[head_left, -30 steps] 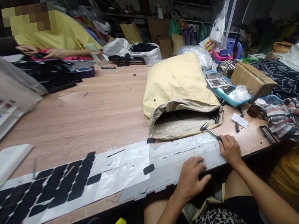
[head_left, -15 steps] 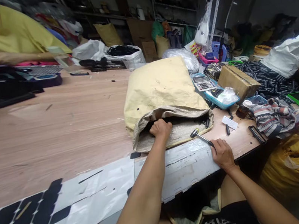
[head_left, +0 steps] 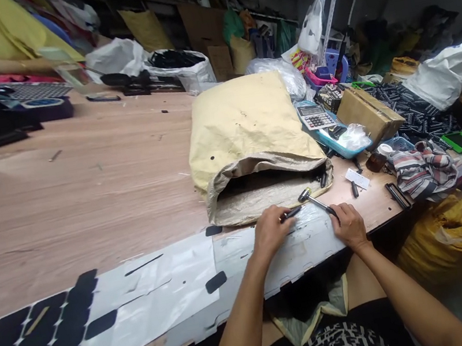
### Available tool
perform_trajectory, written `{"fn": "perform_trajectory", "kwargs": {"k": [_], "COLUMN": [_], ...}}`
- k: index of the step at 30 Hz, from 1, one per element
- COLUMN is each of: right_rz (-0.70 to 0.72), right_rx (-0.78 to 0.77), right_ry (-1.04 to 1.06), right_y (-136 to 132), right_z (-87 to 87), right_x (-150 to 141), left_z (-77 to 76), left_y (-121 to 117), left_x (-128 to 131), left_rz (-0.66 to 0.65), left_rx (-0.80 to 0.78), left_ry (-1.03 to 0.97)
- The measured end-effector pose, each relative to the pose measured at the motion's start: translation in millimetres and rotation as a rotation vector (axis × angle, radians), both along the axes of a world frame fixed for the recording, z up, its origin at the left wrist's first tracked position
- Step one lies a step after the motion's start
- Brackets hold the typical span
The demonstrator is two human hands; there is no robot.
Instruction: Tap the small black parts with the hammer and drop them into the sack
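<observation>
Wooden tabletop (head_left: 125,172): left grip (head_left: 271,229) clamps black piece (head_left: 292,213), seemingly plastic; right grip (head_left: 350,225) clamps hammer (head_left: 319,204).

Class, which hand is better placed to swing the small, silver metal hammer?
Probably the right hand: it grips the hammer, while the left hand holds a slim, black stick-shaped piece.

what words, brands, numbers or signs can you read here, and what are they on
None reads with certainty.
Calculator: key and display markings too small.
Black package: pale lettering, too blurred.
White card: any print is too small.
</observation>
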State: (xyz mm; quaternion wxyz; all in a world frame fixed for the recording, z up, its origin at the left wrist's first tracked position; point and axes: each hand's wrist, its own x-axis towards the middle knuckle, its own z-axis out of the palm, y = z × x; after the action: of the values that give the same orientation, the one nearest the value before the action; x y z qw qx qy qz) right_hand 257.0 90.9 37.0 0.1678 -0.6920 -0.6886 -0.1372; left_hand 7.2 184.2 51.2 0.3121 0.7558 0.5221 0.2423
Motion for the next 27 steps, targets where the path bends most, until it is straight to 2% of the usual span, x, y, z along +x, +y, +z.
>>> {"fn": "perform_trajectory", "kwargs": {"k": [3, 7, 12, 17, 20, 24, 27], "right_rz": [-0.012, -0.029, -0.035, -0.028, -0.015, 0.153, 0.212], "right_rx": [-0.009, -0.036, -0.102, -0.228, -0.201, -0.160, -0.164], "right_ry": [0.010, -0.003, -0.011, 0.123, 0.281, 0.546, 0.656], "right_y": [0, 0, 5, 11, -4, -44, -68], "right_z": [-1.5, -2.5, 6.0, 17.5, 16.2, 11.7, 15.0], "right_x": [1, 0, 0, 5, 3, -9, -22], "left_z": [-15.9, -29.7, -33.0, -33.6, -32.9, -33.4, -34.5], "left_y": [-26, -34, -30, -27, -25, -23, -23], "left_x": [8, 12, 11, 12, 12, 11, 11], "left_rz": [-0.082, -0.073, -0.097, -0.078, -0.055, -0.059, -0.059], "left_rx": [0.012, 0.081, 0.122, 0.118, 0.102, 0.093, 0.090], "left_ry": [-0.016, -0.024, -0.047, -0.091, -0.108, -0.110, -0.106]}}
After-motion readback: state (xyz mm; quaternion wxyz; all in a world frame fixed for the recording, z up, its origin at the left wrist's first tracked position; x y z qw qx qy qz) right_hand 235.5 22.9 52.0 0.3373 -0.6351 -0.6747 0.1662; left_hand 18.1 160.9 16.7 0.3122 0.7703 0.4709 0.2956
